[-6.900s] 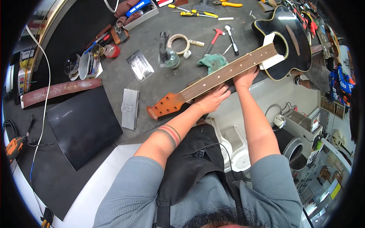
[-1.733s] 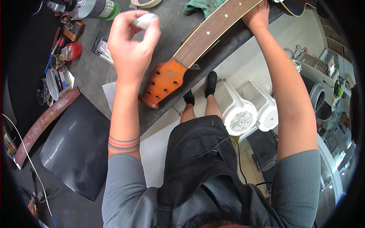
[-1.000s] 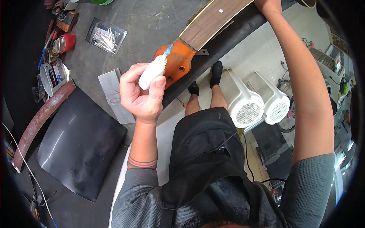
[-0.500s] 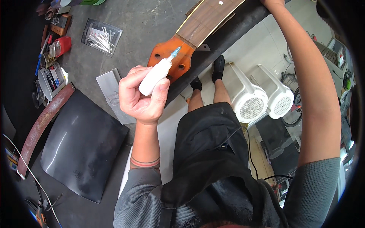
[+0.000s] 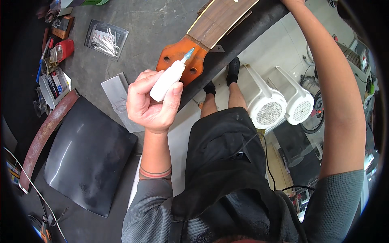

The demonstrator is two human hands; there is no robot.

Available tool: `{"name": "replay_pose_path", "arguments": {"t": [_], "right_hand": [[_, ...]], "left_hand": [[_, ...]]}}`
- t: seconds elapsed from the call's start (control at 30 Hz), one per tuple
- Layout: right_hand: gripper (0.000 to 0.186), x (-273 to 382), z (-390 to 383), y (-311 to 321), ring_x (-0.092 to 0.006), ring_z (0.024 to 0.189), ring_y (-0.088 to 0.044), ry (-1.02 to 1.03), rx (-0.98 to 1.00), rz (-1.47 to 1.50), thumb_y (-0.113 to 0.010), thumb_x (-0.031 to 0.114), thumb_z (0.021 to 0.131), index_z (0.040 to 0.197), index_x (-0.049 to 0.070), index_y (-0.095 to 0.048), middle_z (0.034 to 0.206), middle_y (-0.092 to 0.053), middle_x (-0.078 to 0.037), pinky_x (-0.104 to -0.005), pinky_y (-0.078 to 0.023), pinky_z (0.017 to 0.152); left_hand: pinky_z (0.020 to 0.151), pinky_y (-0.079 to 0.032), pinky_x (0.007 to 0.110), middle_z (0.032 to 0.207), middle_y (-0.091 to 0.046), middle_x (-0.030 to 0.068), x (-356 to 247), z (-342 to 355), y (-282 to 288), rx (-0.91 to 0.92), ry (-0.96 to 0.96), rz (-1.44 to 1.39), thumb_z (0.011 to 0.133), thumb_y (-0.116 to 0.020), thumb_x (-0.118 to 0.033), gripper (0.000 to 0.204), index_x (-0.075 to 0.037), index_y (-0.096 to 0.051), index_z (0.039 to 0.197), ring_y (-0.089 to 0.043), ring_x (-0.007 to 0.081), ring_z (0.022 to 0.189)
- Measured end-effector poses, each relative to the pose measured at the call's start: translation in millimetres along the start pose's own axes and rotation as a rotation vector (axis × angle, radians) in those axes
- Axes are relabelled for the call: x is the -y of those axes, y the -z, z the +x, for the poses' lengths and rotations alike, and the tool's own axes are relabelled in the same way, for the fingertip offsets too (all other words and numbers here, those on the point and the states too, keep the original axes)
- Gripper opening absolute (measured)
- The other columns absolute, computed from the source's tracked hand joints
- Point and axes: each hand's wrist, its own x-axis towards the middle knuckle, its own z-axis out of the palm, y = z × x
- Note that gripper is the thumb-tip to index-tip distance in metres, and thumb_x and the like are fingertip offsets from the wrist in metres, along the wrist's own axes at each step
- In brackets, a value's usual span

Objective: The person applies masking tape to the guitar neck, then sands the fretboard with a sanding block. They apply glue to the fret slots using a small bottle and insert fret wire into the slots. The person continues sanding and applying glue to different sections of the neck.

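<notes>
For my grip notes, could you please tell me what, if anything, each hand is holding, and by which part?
The left hand grips a white bottle by its body; the right hand, partly cut off by the frame, cannot be judged.

Right hand cut off by upper edge, grip unseen. Guitar neck likewise cut off. Headstock partly hidden behind bottle and left hand.

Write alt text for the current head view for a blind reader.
A left hand holds a white bottle, its bluish tip over an orange guitar headstock beside the fretboard. The right hand is mostly cut off at the top edge; a curved black sheet lies at left.
</notes>
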Motion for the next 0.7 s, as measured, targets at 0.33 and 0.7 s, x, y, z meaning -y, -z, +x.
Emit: {"name": "replay_pose_path", "arguments": {"t": [0.33, 0.7], "right_hand": [[0.042, -0.7, 0.4, 5.1, -0.0434, 0.132, -0.066, -0.079, -0.045, 0.250, -0.065, 0.028, 0.102, 0.132, 0.001, -0.075, 0.136, -0.073, -0.027, -0.0505, -0.050, 0.114], [0.042, -0.3, -0.7, 4.7, -0.0447, 0.132, -0.066, -0.079, -0.071, 0.231, -0.065, 0.028, 0.102, 0.131, -0.001, -0.074, 0.138, -0.072, -0.028, -0.0510, -0.050, 0.115]], "left_hand": [[0.080, -0.057, 0.036, 0.096, -0.079, 0.0161, 4.6, 1.0, -0.7, -0.028, -0.029, -0.003, 0.087, -0.093, 0.003, 0.036, 0.005, -0.067, 0.113, -0.075, 0.0222, 0.086], [0.082, -0.056, 0.035, 0.097, -0.079, 0.0169, 3.8, 1.8, -0.2, -0.007, -0.029, 0.031, 0.090, -0.091, 0.002, 0.034, 0.005, -0.067, 0.113, -0.073, 0.0212, 0.086]]}}
